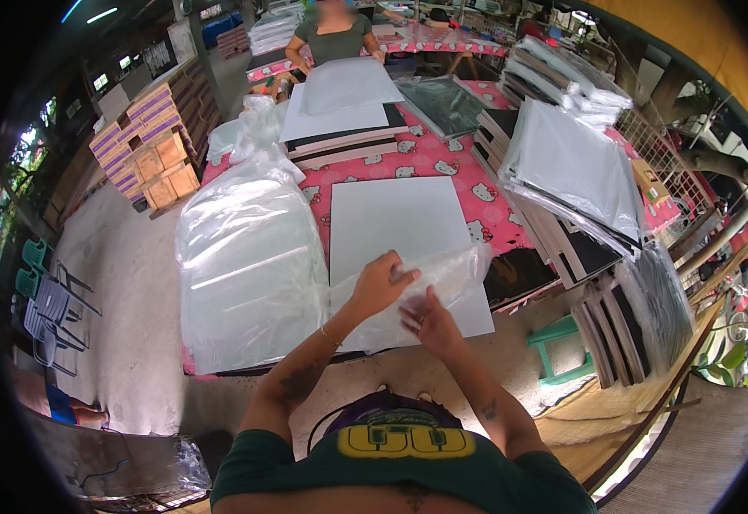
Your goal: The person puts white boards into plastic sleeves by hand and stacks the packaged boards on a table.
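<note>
A large white board [395,206] lies on the table in front of me, and a crumpled clear plastic bag [462,272] stretches across its near half. My left hand [379,286] is over the board with its fingers curled on the plastic. Just to the right and nearer to me, my right hand [432,324] is slightly blurred, its thumb and fingers apart beside the plastic. To the left of the board, a stack of clear plastic bags [250,265] lies flat, reaching the table's near edge.
Across the pink patterned tablecloth [352,171], a person [335,38] holds a plastic-covered white sheet [350,86] over stacked boards [344,146]. Plastic-wrapped boards [575,167] are piled at the right. A green stool [562,351] stands below the table's right edge. Stacked boxes [155,137] are at the left.
</note>
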A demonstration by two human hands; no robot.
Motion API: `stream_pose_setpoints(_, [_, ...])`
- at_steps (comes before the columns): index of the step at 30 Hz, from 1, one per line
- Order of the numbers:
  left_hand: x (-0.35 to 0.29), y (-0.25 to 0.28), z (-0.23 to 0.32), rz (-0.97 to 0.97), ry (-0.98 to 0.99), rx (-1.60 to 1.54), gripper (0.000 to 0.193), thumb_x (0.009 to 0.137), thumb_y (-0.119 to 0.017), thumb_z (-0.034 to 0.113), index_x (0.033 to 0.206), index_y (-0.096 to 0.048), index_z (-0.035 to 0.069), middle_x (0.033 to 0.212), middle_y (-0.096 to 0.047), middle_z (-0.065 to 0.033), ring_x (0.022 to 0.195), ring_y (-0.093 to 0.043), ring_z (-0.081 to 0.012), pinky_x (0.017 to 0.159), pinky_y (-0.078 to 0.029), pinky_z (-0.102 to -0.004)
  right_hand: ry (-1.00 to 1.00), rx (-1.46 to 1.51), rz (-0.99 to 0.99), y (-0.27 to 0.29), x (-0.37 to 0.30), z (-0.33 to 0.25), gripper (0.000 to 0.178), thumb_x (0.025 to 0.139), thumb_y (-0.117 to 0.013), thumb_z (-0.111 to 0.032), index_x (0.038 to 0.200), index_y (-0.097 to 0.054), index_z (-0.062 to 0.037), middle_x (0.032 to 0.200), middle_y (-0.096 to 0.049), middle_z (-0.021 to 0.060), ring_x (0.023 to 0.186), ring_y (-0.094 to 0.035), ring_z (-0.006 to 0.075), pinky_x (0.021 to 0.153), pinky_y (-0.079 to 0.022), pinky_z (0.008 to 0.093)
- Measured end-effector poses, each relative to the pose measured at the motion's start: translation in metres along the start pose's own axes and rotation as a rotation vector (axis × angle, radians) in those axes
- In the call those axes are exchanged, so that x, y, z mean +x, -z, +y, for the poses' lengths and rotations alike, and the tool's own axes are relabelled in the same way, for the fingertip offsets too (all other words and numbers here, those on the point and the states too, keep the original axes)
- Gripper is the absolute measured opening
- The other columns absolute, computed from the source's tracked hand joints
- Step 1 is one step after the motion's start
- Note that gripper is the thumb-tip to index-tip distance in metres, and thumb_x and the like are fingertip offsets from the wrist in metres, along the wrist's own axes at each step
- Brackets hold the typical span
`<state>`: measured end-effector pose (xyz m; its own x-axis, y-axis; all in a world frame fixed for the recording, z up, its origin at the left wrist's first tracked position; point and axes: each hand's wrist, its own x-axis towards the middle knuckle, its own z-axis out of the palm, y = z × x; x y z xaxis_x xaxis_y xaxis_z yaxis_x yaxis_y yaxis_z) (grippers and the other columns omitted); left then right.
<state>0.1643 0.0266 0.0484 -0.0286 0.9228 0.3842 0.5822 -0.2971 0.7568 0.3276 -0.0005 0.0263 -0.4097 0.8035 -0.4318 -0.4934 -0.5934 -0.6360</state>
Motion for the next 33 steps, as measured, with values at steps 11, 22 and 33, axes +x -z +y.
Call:
stream_pose_setpoints(11, [0.003, 0.033, -0.016, 0.412, 0.217, 0.051, 0.042, 0.097, -0.052, 0.032, 0.071, -0.054, -0.001, 0.059, -0.055, -0.0187, 0.052, -0.053, -0.0369, 0.050, -0.040, -0.0417, 0.618, -0.283, 0.232, 0.065, 0.020, -0.021, 0.010, 0.090, -0.061, -0.012, 0.099, -0.060, -0.0064, 0.085, -0.060, 0.0027, 0.070, -0.057, 0.0104, 0.065, -0.048, 0.0274])
stream_pose_setpoints(22, [-0.017, 0.117, -0.080, 0.155, 0.286, 0.228, 0.031, 0.088, -0.065, 0.029, 0.088, -0.061, -0.002, 0.074, -0.061, -0.0203, 0.067, -0.062, -0.0272, 0.062, -0.047, -0.0377, 0.292, 0.176, -0.384, 0.094, 0.002, -0.123, 0.037, 0.091, -0.058, -0.041, 0.110, -0.060, -0.0090, 0.099, -0.062, 0.0044, 0.078, -0.059, 0.0129, 0.059, -0.046, 0.0241])
stream_pose_setpoints(33, [0.023, 0.083, 0.095, -0.610, -0.074, -0.590, 0.054, 0.084, -0.058, 0.003, 0.135, -0.041, 0.005, 0.123, -0.046, -0.0107, 0.100, -0.052, -0.0196, 0.089, -0.044, -0.0304, 0.720, -1.762, -0.489, -0.016, -0.098, -0.151, 0.036, 0.079, -0.070, -0.038, 0.094, -0.071, -0.0055, 0.086, -0.056, 0.0137, 0.085, -0.062, 0.0283, 0.075, -0.049, 0.0400])
